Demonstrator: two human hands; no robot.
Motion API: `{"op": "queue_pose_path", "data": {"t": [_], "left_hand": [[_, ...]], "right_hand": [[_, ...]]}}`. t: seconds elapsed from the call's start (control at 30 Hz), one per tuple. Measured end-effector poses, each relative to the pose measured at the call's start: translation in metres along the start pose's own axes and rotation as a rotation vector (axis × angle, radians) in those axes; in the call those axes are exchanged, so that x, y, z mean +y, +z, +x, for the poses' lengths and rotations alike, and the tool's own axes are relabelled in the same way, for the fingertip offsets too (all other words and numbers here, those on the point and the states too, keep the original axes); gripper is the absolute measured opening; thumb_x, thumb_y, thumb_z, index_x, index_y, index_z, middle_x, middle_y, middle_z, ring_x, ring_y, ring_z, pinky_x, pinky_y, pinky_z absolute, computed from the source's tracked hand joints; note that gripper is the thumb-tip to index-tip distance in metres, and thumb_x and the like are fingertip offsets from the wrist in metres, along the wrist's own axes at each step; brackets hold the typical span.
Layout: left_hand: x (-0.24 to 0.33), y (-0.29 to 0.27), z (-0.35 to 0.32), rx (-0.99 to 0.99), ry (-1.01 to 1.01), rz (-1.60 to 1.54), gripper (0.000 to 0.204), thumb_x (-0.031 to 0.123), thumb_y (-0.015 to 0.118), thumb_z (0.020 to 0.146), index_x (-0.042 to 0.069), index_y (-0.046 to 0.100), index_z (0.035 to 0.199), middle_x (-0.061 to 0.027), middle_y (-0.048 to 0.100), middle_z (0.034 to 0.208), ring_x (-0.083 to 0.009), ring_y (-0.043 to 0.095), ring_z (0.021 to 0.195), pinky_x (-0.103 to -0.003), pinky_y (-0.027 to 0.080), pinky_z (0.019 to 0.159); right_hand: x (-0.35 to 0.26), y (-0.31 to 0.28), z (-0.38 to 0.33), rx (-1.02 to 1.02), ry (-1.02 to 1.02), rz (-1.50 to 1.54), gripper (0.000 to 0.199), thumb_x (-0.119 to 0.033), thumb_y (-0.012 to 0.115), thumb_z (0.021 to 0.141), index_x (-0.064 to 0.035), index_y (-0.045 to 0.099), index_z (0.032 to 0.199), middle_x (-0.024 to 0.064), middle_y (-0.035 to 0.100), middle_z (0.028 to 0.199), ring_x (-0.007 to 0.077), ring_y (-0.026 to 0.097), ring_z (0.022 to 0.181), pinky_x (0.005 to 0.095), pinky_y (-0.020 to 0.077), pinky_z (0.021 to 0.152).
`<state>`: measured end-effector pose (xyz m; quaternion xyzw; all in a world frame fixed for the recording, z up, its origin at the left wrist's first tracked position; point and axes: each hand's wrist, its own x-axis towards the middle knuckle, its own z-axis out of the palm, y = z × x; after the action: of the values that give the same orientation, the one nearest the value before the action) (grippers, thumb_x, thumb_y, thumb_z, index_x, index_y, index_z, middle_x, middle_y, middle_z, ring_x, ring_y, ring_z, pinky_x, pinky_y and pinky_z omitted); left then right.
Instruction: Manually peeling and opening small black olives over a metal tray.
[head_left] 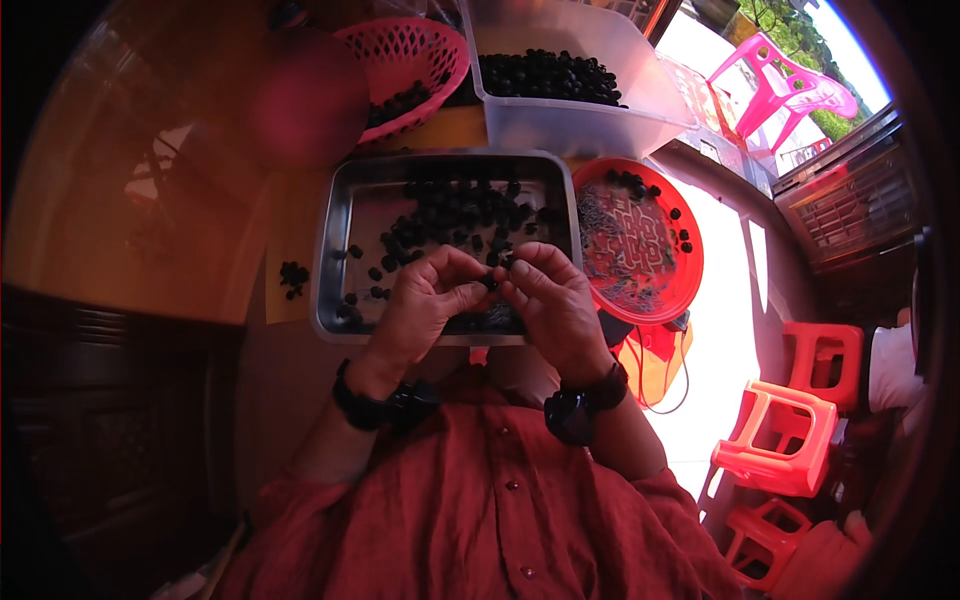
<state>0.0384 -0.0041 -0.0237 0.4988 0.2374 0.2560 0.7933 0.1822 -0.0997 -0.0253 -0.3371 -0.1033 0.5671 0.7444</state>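
My left hand [425, 300] and my right hand [562, 308] meet over the near side of a rectangular metal tray [450, 154]. Between their fingertips is a small dark round piece [489, 282], too small to name its kind. Thumb and forefinger are pinched together on both hands. Many similar dark pieces [440, 208] lie in the tray, heaped toward its far side and scattered at the left. Touching distance to the right, a round red tray [690, 275] carries thin dark bits like stems, plus several dark pieces along its far and right edge.
Behind the metal tray stand a pink lattice basket [452, 42] and a translucent plastic bin [560, 128], both containing dark pieces. A small dark cluster [293, 279] lies on the table at left. Red stools [780, 440] stand at lower right; a pink chair [770, 90] is farther off.
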Motion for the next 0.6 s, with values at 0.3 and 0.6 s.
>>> {"op": "queue_pose_path", "data": {"t": [0.3,0.6], "left_hand": [[0.002,-0.012,0.0,-0.043,-0.054,-0.158,0.022,0.0,0.057,0.087,0.001,0.057,0.109,-0.0094,0.063,0.101,-0.0157,0.061,0.093,-0.028,0.051,0.085],[0.004,-0.022,0.002,-0.014,-0.144,-0.338,0.021,0.005,0.055,0.089,0.002,0.057,0.11,-0.01,0.063,0.101,-0.0175,0.062,0.093,-0.029,0.052,0.085]], "right_hand": [[0.006,0.006,-0.003,0.012,-0.082,-0.152,0.014,-0.002,0.061,0.085,-0.0002,0.057,0.099,0.0072,0.063,0.09,0.0155,0.064,0.085,0.0251,0.0518,0.075],[0.007,0.014,-0.007,0.07,-0.258,-0.559,0.016,0.0,0.063,0.082,0.0004,0.06,0.098,0.0033,0.065,0.087,0.0073,0.061,0.081,0.0205,0.05,0.072]]}}
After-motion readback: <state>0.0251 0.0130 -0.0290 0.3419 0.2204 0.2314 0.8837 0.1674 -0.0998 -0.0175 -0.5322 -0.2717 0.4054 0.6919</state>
